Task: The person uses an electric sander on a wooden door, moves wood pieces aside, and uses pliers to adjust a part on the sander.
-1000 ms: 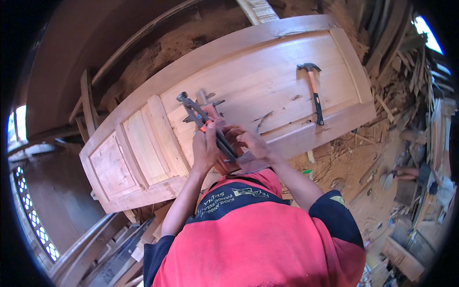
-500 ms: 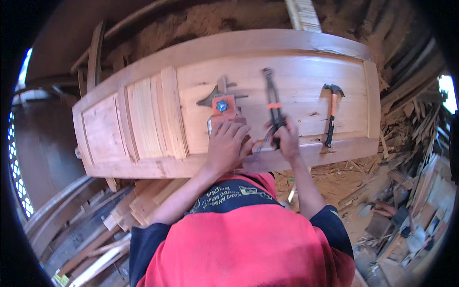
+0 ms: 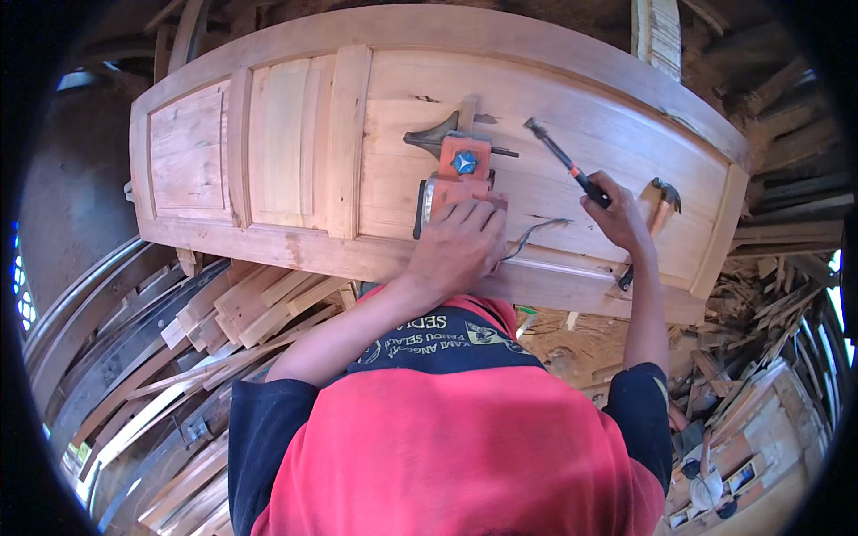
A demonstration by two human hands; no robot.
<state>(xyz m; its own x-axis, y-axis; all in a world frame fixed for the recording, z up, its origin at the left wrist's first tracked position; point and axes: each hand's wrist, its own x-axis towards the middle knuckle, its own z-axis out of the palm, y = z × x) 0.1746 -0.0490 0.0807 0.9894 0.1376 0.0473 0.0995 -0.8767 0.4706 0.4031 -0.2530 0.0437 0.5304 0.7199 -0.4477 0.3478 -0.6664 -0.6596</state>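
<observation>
An orange electric planer (image 3: pixel 459 189) with a blue star-shaped knob lies on a panelled wooden door (image 3: pixel 295 243). My left hand (image 3: pixel 458 239) is closed over the planer's near end, its fingers curled across the body. To the right, my right hand (image 3: pixel 615 213) is wrapped round the black handles of a pair of pincers (image 3: pixel 563 159) with orange bands. The pincers' head points up and left above the door panel. Beyond my right wrist lies a claw hammer (image 3: pixel 662 213), its handle partly hidden by my forearm.
A dark cord (image 3: pixel 536 234) curls on the door beside the planer. Stacked boards (image 3: pixel 241 308) fill the lower left. Wood scraps (image 3: pixel 778 308) are heaped at the right, and a support beam (image 3: pixel 657 40) sticks out past the door's far edge.
My right hand has moved right with the pincers, away from the planer, and the pincers now tilt left. My left hand stays on the planer. The whole view has shifted.
</observation>
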